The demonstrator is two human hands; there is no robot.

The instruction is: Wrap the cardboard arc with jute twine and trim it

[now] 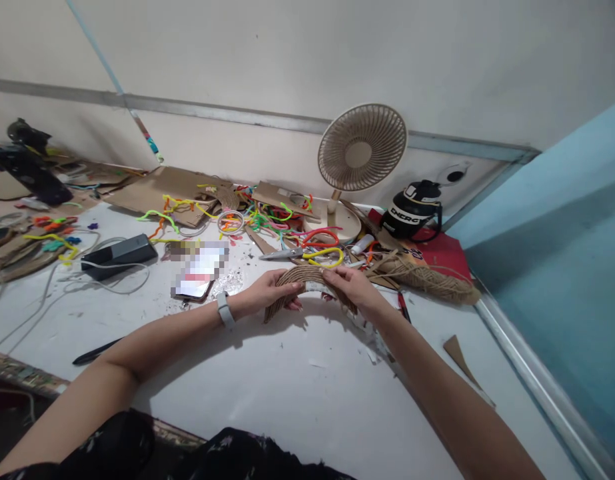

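Both hands held a curved cardboard arch (307,283) wrapped in jute twine, just above the desk (297,387) and in front of the small fan (362,150). Left hand (267,293) gripped the arch's left leg, fingers closed around it, a watch on that wrist. Right hand (352,283) pinched the right side near the top, fingers closed on it too.

Progress, judged from the wrap: twine covered most of the arch, tight rows across the crown and down both legs. A pale patch showed near the middle under the right fingers, maybe a label or bare card, couldn't tell. Lower ends looked partly unwrapped or rough, hard to confirm. So the wrapping looked mostly done, with ends and finishing likely left.

A loose bundle of jute twine (427,277) lay right of the fan base, near the right hand. Scissors (307,253) with red and yellow handles sat just behind the arch, toward the fan. Pipe cleaners (267,217) and cardboard scraps lay scattered left of the fan. A phone (197,277) was left of the arch, a black power bank (118,255) further left. A black bottle (412,210) stood right of the fan.
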